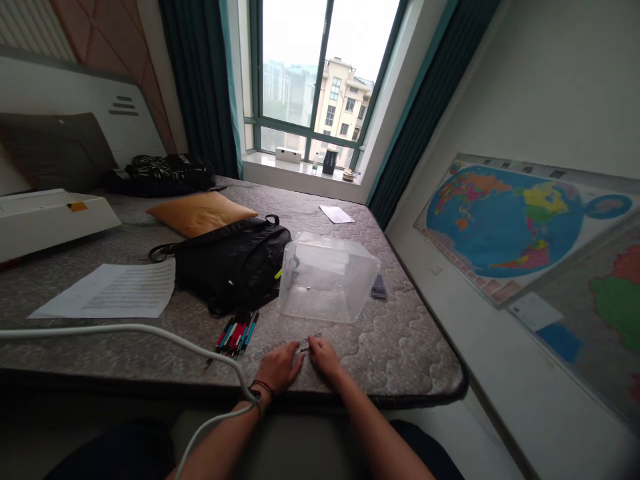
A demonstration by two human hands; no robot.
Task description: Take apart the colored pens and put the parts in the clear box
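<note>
Near the front edge of the mattress (400,360), both hands are close together around a small silvery thing (304,347), too small to name. My left hand (280,367) has its thumb and fingers closed on the left end of it. Fingers of my right hand (324,358) pinch its other end. Just beyond the hands, a clear plastic box (330,283) lies on its side, its open mouth toward me. Left of my left hand is a bunch of pens (236,335) in black, red and blue.
A white cable (150,329) crosses over my left wrist. Behind the pens lie a black bag (235,263), printed paper sheets (120,291) and a yellow-brown cushion (203,212). A dark folded item (379,287) sits right of the box; a white sheet (337,214) lies farther back.
</note>
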